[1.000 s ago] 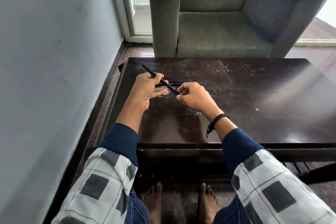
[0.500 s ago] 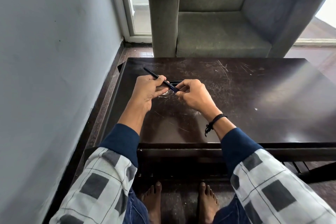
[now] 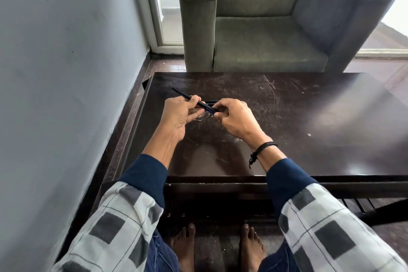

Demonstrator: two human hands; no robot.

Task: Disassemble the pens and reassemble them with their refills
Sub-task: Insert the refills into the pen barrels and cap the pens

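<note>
Left grip (image 3: 180,115), a bare hand: we note it curled round a dark pen (image 3: 204,106), thumb on top and fingers beneath, so it is clamped on the barrel.

Right grip (image 3: 236,119), also bare: thumb and fingertips pinch the near end of the same pen, where a blue section shows. Both grips are thus closed on one pen.

Pen position: it is held over the left part of the table (image 3: 309,128), slanting. Its far end sticks out up and left past the left grip, and its near end runs into the right grip. We cannot tell whether it touches the table top.

Just behind the grips, dark pen parts (image 3: 210,101) lie on the table, mostly hidden by the right fingers. We cannot count them.

Other notes:
- A black cord band (image 3: 262,147) sits on the right wrist.
- The sleeves (image 3: 326,227) are checked white and grey, with navy cuffs.
- The table is dark, glossy and scratched.
- A grey armchair (image 3: 254,35) stands beyond its far edge.
- A grey wall (image 3: 66,73) is at left.
- Bare feet (image 3: 185,243) rest on the floor under the near edge.
</note>
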